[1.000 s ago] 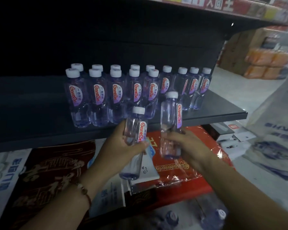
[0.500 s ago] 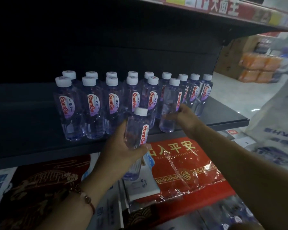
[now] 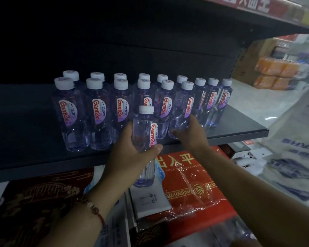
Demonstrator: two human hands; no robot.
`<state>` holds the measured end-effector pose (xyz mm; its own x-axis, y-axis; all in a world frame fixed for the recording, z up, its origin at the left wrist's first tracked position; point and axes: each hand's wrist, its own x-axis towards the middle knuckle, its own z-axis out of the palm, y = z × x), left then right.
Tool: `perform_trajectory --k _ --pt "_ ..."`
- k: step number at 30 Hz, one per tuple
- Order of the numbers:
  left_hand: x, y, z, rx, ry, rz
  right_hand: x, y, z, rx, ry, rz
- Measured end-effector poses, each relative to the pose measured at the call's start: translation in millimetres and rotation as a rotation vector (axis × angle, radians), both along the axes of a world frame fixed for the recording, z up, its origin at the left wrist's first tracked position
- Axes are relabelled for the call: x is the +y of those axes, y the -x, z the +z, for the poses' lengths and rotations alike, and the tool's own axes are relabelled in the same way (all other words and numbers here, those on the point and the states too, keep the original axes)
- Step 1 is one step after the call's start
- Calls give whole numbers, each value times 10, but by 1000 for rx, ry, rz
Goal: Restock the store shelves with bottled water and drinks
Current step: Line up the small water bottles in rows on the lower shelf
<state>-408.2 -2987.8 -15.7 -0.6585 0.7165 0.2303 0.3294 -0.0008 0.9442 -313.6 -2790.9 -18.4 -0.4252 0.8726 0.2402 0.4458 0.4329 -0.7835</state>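
Several clear water bottles with white caps and red labels stand in two rows on the dark shelf (image 3: 239,129). My left hand (image 3: 130,157) grips one more water bottle (image 3: 144,132) upright, in front of the shelf edge and below the rows. My right hand (image 3: 191,134) holds the base of the front-row bottle (image 3: 183,111) that stands on the shelf, sixth from the left. My fingers curl round its lower part.
Below the shelf lie red plastic-wrapped packs (image 3: 191,189) and dark patterned packs (image 3: 39,198). A white printed bag (image 3: 296,154) hangs at the right. Orange drink packs (image 3: 275,73) sit on the floor far right. The shelf's left part holds nothing.
My right hand has set its bottle down in the front row and slid lower on it. My left hand has lifted its bottle a little closer to the shelf edge.
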Motion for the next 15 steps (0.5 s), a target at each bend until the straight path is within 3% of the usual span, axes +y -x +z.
perform_trajectory --k 7,15 --pt "-16 -10 -31 4 -6 -18 -57 45 33 5 5 3" --pt "-7 -52 -73 2 19 -38 23 35 76 -127 8 15"
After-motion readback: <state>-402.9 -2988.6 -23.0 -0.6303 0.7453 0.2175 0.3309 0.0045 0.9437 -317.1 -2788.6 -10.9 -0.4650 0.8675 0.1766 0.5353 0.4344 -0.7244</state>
